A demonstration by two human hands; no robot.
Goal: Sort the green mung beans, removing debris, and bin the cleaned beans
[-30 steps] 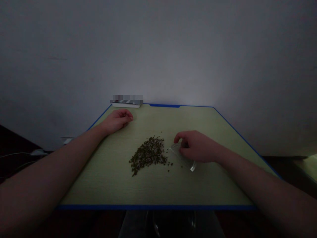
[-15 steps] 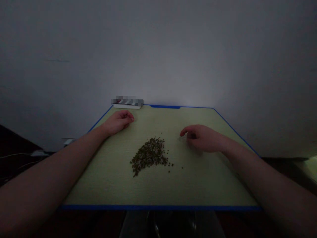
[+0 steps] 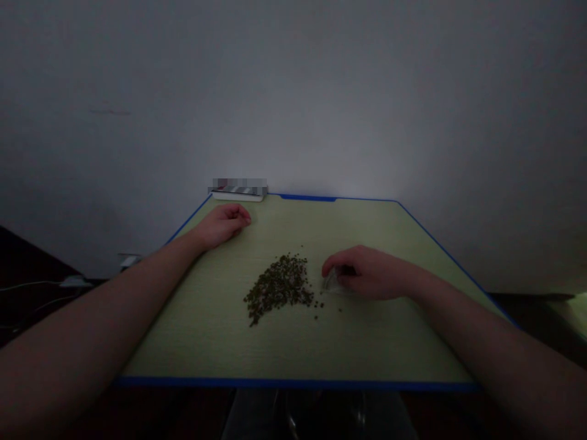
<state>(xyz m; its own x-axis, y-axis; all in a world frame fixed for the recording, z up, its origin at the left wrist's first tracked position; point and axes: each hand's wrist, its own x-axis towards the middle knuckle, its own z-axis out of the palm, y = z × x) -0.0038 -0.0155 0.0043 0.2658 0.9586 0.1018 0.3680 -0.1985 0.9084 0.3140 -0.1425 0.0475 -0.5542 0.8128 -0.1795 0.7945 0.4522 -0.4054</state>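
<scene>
A loose heap of small dark brownish-green grains (image 3: 279, 284) lies on the middle of the pale table (image 3: 220, 354), with a few strays at its right side. Just right of the heap, my right hand (image 3: 367, 272) is closed around a clear, see-through piece (image 3: 331, 282), perhaps plastic. Its lower edge is at or close to the tabletop; most of it is hidden by my fingers. My left hand (image 3: 222, 226) rests on the table's far left part, fingers curled inward and thumb near the fingertips. Nothing shows in it.
A flat white-edged object (image 3: 238, 196), its top blurred out, stands at the far left corner. The table has a blue rim (image 3: 298, 384) and stands against a grey wall (image 3: 293, 98). White cables and a plug (image 3: 76, 281) are beyond the left edge.
My right hand has come nearer to me and slightly left, toward the heap, bringing the clear piece down beside it. My left hand stays put, and the heap looks unchanged.
</scene>
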